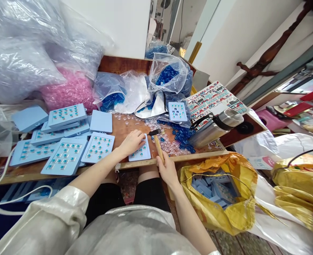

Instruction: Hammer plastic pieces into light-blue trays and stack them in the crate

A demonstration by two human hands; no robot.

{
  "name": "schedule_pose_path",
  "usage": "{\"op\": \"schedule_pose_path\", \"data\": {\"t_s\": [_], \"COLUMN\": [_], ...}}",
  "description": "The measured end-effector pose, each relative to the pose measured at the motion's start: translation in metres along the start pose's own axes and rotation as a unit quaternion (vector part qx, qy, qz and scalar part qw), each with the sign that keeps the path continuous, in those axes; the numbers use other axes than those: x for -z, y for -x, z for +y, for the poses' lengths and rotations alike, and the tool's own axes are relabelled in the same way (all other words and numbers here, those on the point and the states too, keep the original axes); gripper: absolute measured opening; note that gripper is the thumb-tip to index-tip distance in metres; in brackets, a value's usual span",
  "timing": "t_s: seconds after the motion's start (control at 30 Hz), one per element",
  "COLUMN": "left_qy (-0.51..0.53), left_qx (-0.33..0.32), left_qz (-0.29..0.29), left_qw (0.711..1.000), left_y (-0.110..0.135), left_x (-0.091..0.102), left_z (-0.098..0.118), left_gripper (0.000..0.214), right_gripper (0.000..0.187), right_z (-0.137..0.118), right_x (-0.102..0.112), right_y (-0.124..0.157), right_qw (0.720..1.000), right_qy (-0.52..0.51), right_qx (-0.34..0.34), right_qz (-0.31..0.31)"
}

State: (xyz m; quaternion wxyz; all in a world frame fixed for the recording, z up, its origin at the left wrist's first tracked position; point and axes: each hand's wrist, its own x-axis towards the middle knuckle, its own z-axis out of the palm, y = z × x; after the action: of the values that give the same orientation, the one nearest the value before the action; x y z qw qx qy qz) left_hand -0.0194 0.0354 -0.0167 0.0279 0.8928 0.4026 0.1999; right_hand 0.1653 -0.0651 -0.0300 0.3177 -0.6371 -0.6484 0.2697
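Note:
My right hand (167, 169) is wrapped round the wooden handle of a hammer (158, 145), near its lower end. The hammer's dark head lies just above and right of a light-blue plastic panel (145, 151) with small turquoise pieces set in it. Over that panel's upper left part rests my left hand (133, 141), fingers bent and pressed together; whatever the fingertips hold is hidden. Clear plastic rings (169, 143) and dark blue plastic pieces (182, 134) lie scattered right of the panel.
Similar blue panels (63, 156) are stacked at left. Behind are plastic bags (110, 88) of blue parts and a bag of pink pieces (68, 88). A steel flask (214, 129) stands tilted in view at right. A yellow sack (241, 212) of blue panels sits beside the table.

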Motion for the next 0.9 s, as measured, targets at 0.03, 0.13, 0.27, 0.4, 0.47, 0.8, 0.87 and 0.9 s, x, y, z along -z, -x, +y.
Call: {"op": "schedule_pose_path", "data": {"t_s": [0.03,0.13,0.27,0.4,0.47,0.8,0.87,0.9], "left_qy": [0.0,0.017,0.031,0.051,0.07,0.106,0.103,0.089], "left_qx": [-0.001,0.001,0.01,0.015,0.025,0.077,0.073,0.081], "left_qz": [0.003,0.013,0.008,-0.006,-0.005,0.02,0.048,0.067], "left_qw": [1.0,1.0,0.999,0.999,0.997,0.991,0.991,0.991], "left_y": [0.001,0.002,0.002,0.003,0.004,0.007,0.003,0.0], "left_x": [-0.001,-0.002,-0.002,-0.004,-0.006,-0.01,-0.006,-0.003], "left_z": [-0.001,-0.004,-0.003,-0.002,-0.003,0.002,-0.008,-0.017], "left_gripper": [0.009,0.009,0.01,0.01,0.01,0.018,0.016,0.015], "right_gripper": [0.037,0.037,0.038,0.039,0.04,0.04,0.039,0.039], "right_z": [-0.001,-0.005,-0.01,-0.012,-0.012,-0.021,-0.02,-0.018], "right_x": [0.001,0.005,0.008,0.01,0.01,0.014,0.014,0.013], "right_y": [0.001,0.002,0.003,0.006,0.008,0.012,0.013,0.012], "right_qw": [1.0,1.0,1.0,1.0,0.998,0.991,0.996,0.997], "right_qy": [-0.004,-0.007,0.0,0.024,0.054,0.134,0.094,0.077], "right_qx": [0.001,0.002,0.002,0.019,0.028,0.011,0.011,0.007], "right_qz": [-0.001,-0.003,-0.004,-0.006,0.005,-0.022,-0.002,0.002]}}
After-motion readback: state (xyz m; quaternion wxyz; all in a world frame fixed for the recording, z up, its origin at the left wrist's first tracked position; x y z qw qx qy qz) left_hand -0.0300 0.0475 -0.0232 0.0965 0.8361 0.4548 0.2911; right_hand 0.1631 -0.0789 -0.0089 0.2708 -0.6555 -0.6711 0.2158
